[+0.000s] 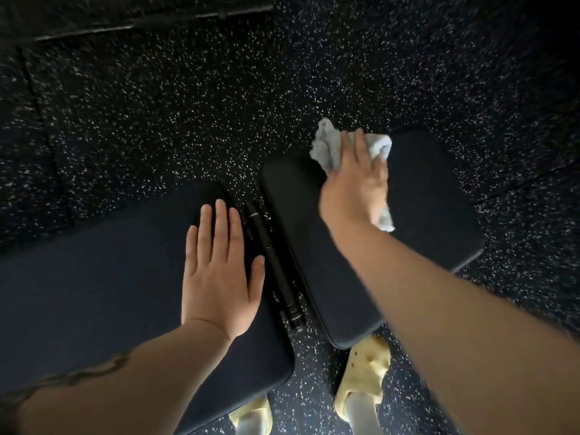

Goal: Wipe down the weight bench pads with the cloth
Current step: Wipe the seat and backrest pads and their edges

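The right hand [354, 186] is pressing a pale grey cloth [329, 146] down on the smaller bench pad [423, 215], at that pad's far edge. The cloth is bunching out beyond the fingers [361, 146] on the far side and to their left, and one corner is poking out near the wrist on the right; the middle of it is lying hidden under the palm. The fingers are lying close together over the cloth, though the blur makes it hard to tell whether they are curling into it or lying flat. Left of that pad, across a gap with a black metal hinge bar [273, 265], the left hand [219, 271] is resting flat on the longer bench pad [94, 293], its fingers straight and slightly spread, the thumb pointing toward the bar. Below the smaller pad, two yellow clogs [364, 381] are standing on the speckled black floor [219, 105].
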A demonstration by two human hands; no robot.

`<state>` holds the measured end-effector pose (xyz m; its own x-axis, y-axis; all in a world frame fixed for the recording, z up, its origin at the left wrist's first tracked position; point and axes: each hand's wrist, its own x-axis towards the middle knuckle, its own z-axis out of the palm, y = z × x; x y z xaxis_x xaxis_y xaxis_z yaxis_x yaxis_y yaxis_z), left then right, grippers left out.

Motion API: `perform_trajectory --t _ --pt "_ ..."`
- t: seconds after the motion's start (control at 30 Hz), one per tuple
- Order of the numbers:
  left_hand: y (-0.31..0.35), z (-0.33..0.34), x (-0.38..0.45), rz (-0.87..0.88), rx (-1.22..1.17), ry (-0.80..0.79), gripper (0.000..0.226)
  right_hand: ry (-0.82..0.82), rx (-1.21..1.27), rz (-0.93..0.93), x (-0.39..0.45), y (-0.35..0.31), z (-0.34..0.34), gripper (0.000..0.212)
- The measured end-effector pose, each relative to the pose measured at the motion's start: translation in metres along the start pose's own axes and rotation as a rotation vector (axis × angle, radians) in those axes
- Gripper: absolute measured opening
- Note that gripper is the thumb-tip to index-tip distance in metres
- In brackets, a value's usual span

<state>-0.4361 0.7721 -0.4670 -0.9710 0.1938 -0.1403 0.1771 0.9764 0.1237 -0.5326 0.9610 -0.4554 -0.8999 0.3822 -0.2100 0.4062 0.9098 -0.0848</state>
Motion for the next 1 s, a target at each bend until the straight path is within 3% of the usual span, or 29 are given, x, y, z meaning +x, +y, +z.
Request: perform_trajectory --t 0.07,0.1,0.2,0.27,0.33,0.4,0.5,0.57,0.6,0.67,0.77,0.83,0.87,0.93,1.0 --pt "0.001 0.000 -0.001 -0.005 -0.001 -0.006 0.069 0.046 0.100 0.040 -0.004 -0.032 0.008 0.067" --pt "0.001 0.000 0.000 -0.007 0.000 -0.002 0.069 0.039 0.100 -0.072 -0.017 -0.035 0.014 0.067" --pt "0.000 -0.001 0.001 -0.006 0.016 -0.002 0.070 -0.030 -0.034 -0.632 -0.064 0.012 0.016 0.067" --pt "-0.001 -0.001 0.000 -0.014 0.014 -0.002 0.070 -0.058 -0.038 -0.780 -0.074 0.069 0.008 0.067" --pt "0.001 -0.002 -0.001 -0.020 0.013 -0.002 0.071 -0.047 -0.067 -0.655 -0.059 0.113 -0.014 0.068" --pt "0.003 -0.002 0.000 -0.016 0.003 0.006 0.070 -0.069 -0.104 -0.342 -0.020 0.128 -0.029 0.069" --pt "0.003 -0.001 0.001 0.003 0.028 0.016 0.070 -0.003 -0.108 0.025 0.045 0.089 -0.032 0.078" --pt "0.003 -0.001 0.000 0.002 0.027 0.016 0.069 0.030 -0.089 0.080 0.056 0.046 -0.031 0.072" --pt "0.003 -0.002 0.000 0.003 0.020 0.019 0.069 0.052 -0.070 0.029 0.050 0.027 -0.027 0.079" --pt "0.003 -0.002 0.001 0.009 0.019 0.023 0.069 0.005 -0.082 -0.255 0.021 0.003 -0.013 0.095" --pt "0.003 -0.002 0.000 0.012 0.013 0.035 0.069 -0.033 -0.023 -0.707 -0.019 0.030 0.006 0.074" --pt "0.004 -0.003 0.000 0.010 0.003 0.051 0.069 -0.072 -0.039 -0.812 -0.019 0.080 -0.001 0.072" --pt "0.004 -0.003 0.000 0.008 -0.004 0.058 0.068 -0.064 -0.069 -0.736 -0.014 0.107 -0.010 0.071" --pt "0.004 -0.003 0.000 0.010 -0.022 0.063 0.068 -0.065 -0.017 -0.300 0.006 0.144 -0.028 0.071" --pt "0.003 -0.002 0.001 0.017 -0.020 0.072 0.067 -0.036 0.014 0.072 0.035 0.139 -0.032 0.071"
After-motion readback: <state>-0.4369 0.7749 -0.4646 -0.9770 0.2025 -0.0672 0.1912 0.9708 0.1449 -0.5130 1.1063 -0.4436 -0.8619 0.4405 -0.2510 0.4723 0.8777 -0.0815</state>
